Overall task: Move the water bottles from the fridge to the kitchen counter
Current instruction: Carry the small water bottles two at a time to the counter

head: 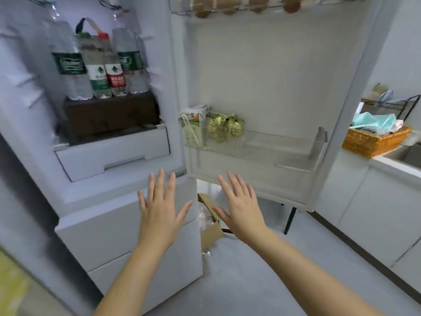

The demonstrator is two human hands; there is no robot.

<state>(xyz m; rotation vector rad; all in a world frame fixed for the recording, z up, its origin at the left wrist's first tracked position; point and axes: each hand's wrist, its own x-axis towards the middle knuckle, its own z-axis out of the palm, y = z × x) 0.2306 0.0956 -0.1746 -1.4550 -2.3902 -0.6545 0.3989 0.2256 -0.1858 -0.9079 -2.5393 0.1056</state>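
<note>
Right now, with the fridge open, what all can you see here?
Water bottles: four, clear, standing in the fridge.
Box: one, dark brown, under the bottles.
Carton: one, white-green, door shelf.
Packets: about two, gold, beside the carton.
Eggs: four, brown, top door rack.
Basket: one, orange, counter at right.
Cloth: one, teal, in the basket.
Cardboard box: one, tan, floor below door.
Left hand: open, before the fridge.
Right hand: open, beside it.

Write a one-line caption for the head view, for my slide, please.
Open fridge with water bottles on a dark box; the left hand and right hand hover open, holding nothing.
</note>
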